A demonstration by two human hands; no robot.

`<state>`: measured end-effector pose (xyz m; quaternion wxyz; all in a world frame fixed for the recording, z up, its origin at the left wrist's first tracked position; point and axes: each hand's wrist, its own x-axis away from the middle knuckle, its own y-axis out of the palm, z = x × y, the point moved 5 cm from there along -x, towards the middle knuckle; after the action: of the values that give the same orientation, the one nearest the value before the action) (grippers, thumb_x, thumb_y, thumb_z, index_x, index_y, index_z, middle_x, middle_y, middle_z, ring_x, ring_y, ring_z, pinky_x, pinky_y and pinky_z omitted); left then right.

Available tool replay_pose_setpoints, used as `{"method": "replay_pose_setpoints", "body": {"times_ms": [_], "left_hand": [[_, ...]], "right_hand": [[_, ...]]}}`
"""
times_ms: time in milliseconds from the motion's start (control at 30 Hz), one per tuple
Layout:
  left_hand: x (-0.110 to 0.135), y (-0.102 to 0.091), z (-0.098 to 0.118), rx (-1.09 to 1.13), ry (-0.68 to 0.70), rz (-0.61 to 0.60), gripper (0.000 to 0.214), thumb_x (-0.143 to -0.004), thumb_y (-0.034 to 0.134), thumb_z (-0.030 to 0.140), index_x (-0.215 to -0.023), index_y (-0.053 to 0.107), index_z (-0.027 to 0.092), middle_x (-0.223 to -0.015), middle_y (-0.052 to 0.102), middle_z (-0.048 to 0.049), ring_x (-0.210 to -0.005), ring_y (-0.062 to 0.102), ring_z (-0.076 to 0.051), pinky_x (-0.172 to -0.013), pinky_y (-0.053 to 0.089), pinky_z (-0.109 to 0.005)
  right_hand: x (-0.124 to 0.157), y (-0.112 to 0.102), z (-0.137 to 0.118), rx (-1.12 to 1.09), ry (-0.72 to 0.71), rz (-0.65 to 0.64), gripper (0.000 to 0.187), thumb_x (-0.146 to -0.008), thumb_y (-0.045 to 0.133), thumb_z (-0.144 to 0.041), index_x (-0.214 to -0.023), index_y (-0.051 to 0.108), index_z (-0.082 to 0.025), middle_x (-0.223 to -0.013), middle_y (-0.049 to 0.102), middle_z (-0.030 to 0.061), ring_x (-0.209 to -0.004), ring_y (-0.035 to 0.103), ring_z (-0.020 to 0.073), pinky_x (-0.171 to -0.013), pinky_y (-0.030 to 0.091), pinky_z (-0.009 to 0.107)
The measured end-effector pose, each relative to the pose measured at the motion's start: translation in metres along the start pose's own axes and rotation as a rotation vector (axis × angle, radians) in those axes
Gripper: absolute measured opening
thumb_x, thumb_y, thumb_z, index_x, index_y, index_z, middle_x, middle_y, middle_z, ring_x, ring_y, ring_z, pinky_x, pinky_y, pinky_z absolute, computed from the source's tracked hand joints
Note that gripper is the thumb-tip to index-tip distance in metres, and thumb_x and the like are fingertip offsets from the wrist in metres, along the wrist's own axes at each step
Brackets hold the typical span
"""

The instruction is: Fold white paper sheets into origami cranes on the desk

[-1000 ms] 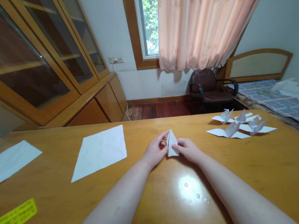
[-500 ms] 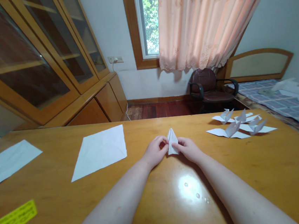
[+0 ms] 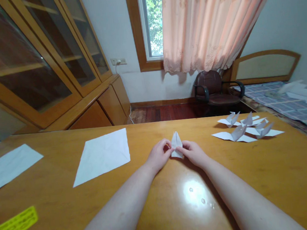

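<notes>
A small piece of folded white paper [image 3: 176,141] stands between my hands near the far edge of the wooden table [image 3: 163,215]. Its narrow tip points away from me, and a dark slit runs down its upper middle. My left hand [image 3: 159,155] pinches the paper's left side between thumb and fingers. From the right, my right hand [image 3: 194,152] grips it, thumb pressed on the face and fingers behind. Both thumbs almost meet on the lower part. The paper's underside is hidden.
Several folded paper cranes [image 3: 239,132] stand at the table's far right. A flat white sheet [image 3: 103,156] lies left of my hands, another paper sheet [image 3: 9,167] farther left. A yellow label [image 3: 14,229] shows at lower left. Beyond the table stands an office chair [image 3: 212,87].
The face of the folded paper looks spread wider near its bottom and its slit has shifted. My left thumb has moved slightly right onto the paper. The right hand stays about where it was.
</notes>
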<state>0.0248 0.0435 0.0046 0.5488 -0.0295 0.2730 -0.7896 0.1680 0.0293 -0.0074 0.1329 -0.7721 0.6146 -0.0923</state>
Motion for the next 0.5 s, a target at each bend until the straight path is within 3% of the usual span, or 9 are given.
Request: {"method": "replay_pose_setpoints", "body": {"times_ms": [133,500], "left_hand": [[-0.0008,-0.0012,0.0084,-0.076,0.078,-0.018,0.006,-0.079,0.052,0.019,-0.076,0.057,0.018,-0.082,0.059,-0.0013,-0.082,0.055,-0.015,-0.076,0.043,-0.028],[-0.0013,-0.0018,0.0036,-0.113,0.026,-0.008,0.008,-0.078,0.055,0.025,-0.082,0.057,0.018,-0.084,0.059,-0.0015,-0.078,0.054,-0.015,-0.073,0.044,-0.028]], "right_hand": [[-0.0002,-0.0002,0.0003,0.001,-0.02,-0.013,0.033,-0.078,0.054,-0.044,-0.085,0.065,-0.014,-0.078,0.064,0.0041,-0.072,0.055,0.0168,-0.064,0.042,0.025],[0.0013,0.0006,-0.0029,-0.08,-0.081,-0.057,0.031,-0.079,0.054,-0.044,-0.082,0.064,-0.015,-0.076,0.064,0.0047,-0.072,0.056,0.0171,-0.068,0.043,0.028]]}}
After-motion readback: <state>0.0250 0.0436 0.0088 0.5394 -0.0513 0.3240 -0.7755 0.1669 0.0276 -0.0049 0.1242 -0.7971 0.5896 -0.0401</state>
